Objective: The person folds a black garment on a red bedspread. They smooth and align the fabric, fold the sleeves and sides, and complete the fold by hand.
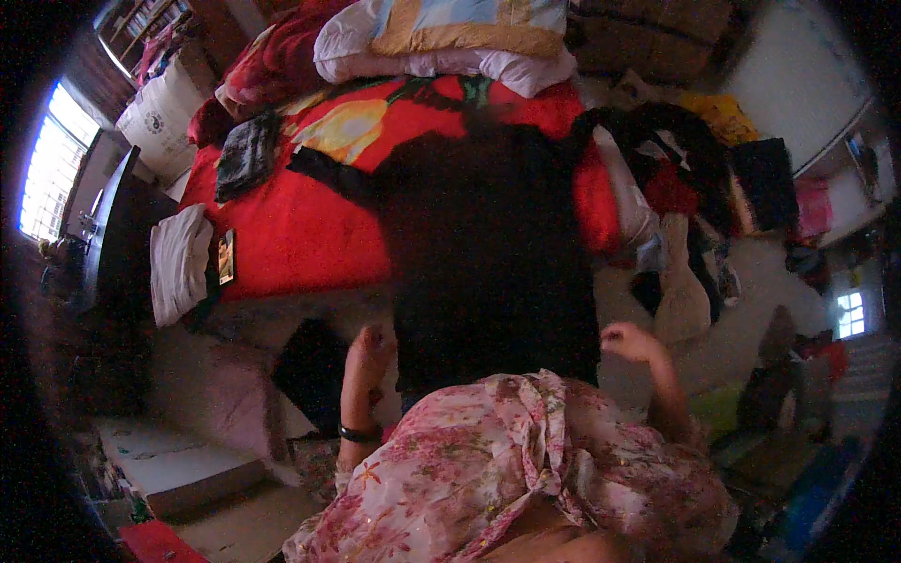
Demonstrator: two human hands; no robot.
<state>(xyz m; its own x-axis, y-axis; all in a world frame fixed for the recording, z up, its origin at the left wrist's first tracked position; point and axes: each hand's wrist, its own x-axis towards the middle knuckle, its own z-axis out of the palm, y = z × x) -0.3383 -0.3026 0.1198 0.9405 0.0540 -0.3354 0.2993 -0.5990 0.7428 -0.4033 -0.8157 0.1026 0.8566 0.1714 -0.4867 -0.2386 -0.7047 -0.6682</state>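
A black short-sleeved garment point(486, 246), likely a shirt, lies spread over the red bed cover point(317, 243), its lower part coming over the bed's edge towards my body. At its left side is my left hand point(372, 345), blurred, with a dark band on the wrist. My right hand point(630, 341) is beside the right edge, fingers curled and very close to the cloth. Whether either hand grips the fabric is too dim and blurred to tell. A folded dark grey cloth point(246, 156) and a folded white cloth point(180, 264) lie on the bed's left side.
A phone point(226, 257) with a lit screen lies by the white cloth. Pillows or bedding point(443, 46) are stacked at the back. Several clothes point(669, 176) are heaped at the right. A white sack point(158, 112) stands back left, near a bright window point(56, 162).
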